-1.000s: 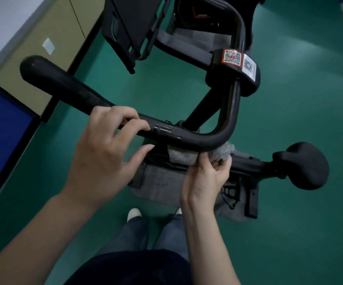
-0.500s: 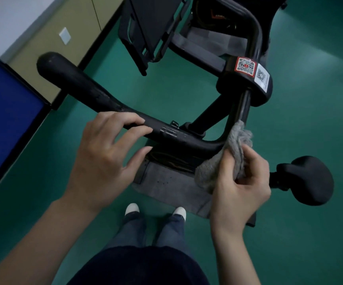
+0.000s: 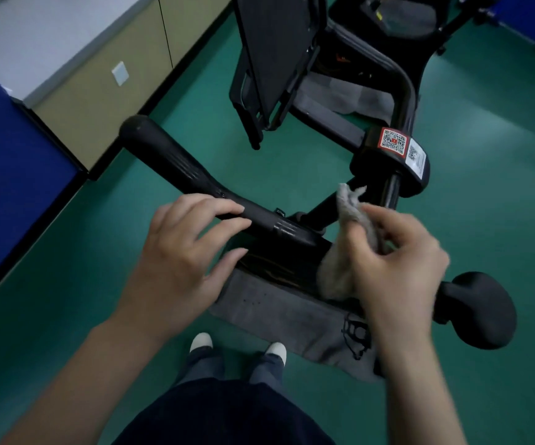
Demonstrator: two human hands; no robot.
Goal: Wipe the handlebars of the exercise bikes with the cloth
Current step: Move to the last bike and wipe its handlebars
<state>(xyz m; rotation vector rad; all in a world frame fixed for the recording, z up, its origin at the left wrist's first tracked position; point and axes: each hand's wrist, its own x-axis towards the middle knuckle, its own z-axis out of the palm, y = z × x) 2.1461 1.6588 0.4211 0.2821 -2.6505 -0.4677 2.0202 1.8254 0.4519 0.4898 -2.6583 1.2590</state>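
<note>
Since prev. frame the right hand (image 3: 397,268) has lifted a little and carried the crumpled grey fuzzy cloth (image 3: 346,248) higher up the bend of the black tubular handlebar (image 3: 195,181); cloth tip now sits nearer the glossy black clamp w/ red-bordered QR sticker (image 3: 393,142). Right hand: fingers curled shut round the cloth, pinching it; hand is motion-blurred. Cloth bunched at the bar's curve, touching it; soft nap, irregular folds.

Left hand (image 3: 182,261): part-open, fingers spread and laid over the matte, ribbed straight section of the bar, thumb below; not fully closed round it.

Bar's left end is a rounded, thick foam-like grip. Round black knob-like end (image 3: 481,309) lies right of the right hand. Grey flat mat (image 3: 279,313) lies under the bike on smooth green floor (image 3: 484,220). White shoe toes (image 3: 200,342) near the mat edge.
</note>
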